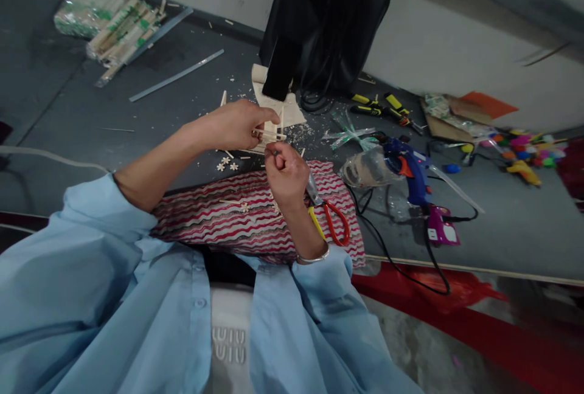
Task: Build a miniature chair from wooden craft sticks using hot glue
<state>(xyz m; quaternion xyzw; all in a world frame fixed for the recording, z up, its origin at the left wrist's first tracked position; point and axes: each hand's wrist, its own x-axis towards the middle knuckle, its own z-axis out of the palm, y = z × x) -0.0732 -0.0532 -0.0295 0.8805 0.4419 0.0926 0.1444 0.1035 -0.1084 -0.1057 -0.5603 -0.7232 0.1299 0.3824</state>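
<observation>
My left hand [239,124] is closed, thumb and fingers pinching a small frame of pale wooden sticks [274,135]. Right below it, my right hand [288,176] is curled with thumb and forefinger pressed together at the frame's lower edge; whatever is between those fingertips is hidden. Beneath both hands lie loose wooden sticks and a pale sheet [292,111]. Small flower-shaped wooden pieces [227,164] rest beside the striped cloth [205,214], and a few more sit on it. Red-and-yellow-handled scissors [336,224] lie by my right wrist.
A blue glue gun [413,169] leans by a clear plastic bottle [367,168], its cord trailing over the table edge. Pliers [376,107], a phone [280,72] and a black bag [328,17] stand behind. Bagged sticks [123,29] and a metal ruler [177,75] lie left.
</observation>
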